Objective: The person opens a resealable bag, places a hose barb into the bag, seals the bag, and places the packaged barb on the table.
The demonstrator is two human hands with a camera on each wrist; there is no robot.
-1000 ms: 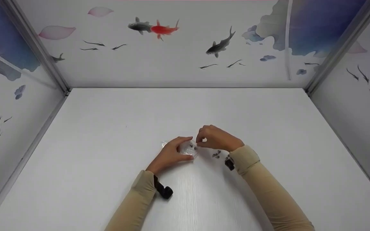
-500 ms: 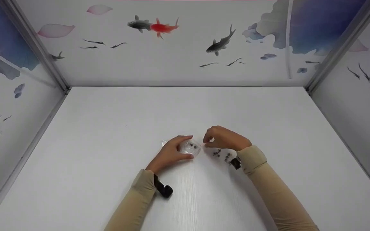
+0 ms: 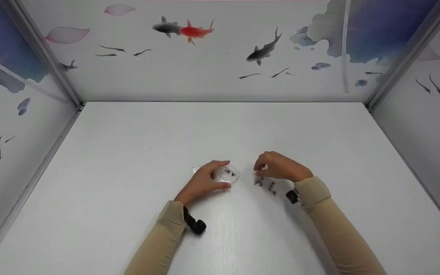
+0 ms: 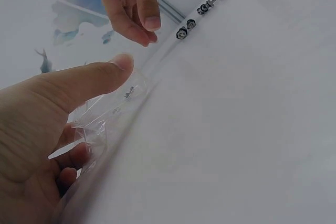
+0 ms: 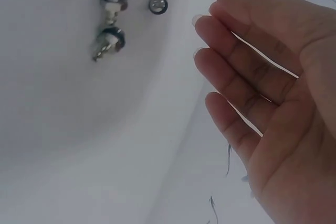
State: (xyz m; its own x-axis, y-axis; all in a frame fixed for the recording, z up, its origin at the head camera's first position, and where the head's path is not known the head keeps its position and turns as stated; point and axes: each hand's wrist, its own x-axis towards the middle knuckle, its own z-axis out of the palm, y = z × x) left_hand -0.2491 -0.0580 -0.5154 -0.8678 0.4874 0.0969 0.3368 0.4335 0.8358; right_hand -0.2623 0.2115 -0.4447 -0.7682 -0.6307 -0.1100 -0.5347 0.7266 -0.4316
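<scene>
My left hand [image 3: 204, 179] holds a clear plastic box [image 3: 236, 178] between thumb and fingers on the white table. Crinkled clear film [image 4: 94, 132] shows by the palm in the left wrist view. A few small dark metal pieces [image 3: 230, 173] lie inside the box. To its right, my right hand [image 3: 281, 166] hovers with fingers loosely bent and nothing visible between them. Just below its fingertips are several small metal screw-like pieces with dark rings [image 3: 272, 186], lying loose on the table. They also appear as silvery pieces [image 5: 110, 40] in the right wrist view.
The white table [image 3: 128, 137] stretches out on all sides of the hands. Printed panels with fish [image 3: 264, 49] enclose it at the back and both sides. A black wrist camera [image 3: 196, 226] hangs under the left cuff, another [image 3: 292, 196] by the right cuff.
My right hand has moved right, away from the box to above the loose metal pieces, uncovering more of them. The left hand and the box have stayed almost in place.
</scene>
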